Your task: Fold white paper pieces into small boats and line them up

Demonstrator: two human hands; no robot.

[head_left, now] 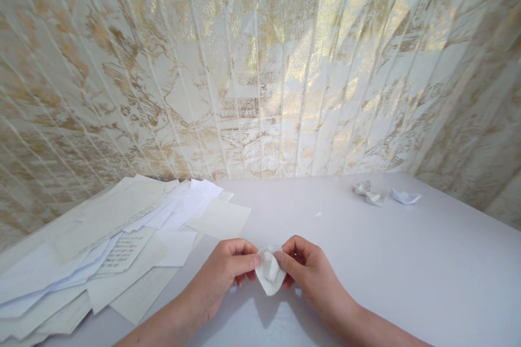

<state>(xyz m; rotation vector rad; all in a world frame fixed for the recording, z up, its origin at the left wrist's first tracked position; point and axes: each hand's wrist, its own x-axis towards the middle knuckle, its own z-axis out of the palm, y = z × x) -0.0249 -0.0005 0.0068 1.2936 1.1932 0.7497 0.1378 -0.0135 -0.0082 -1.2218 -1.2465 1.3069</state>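
A small folded paper boat (270, 276), off-white with a raised peak in its middle, is held just above the table near the front. My left hand (234, 263) pinches its left edge between thumb and fingers. On the opposite edge, my right hand (305, 263) grips it the same way, thumb on top. The fingertips beneath the paper are partly hidden.
Loose paper sheets (138, 246), some with writing, spread over the table's left side. At the back right lie crumpled-looking folded papers (368, 193) and a white paper boat (406, 197). A tiny paper scrap (318, 214) rests mid-table. A patterned wall (260, 92) stands behind.
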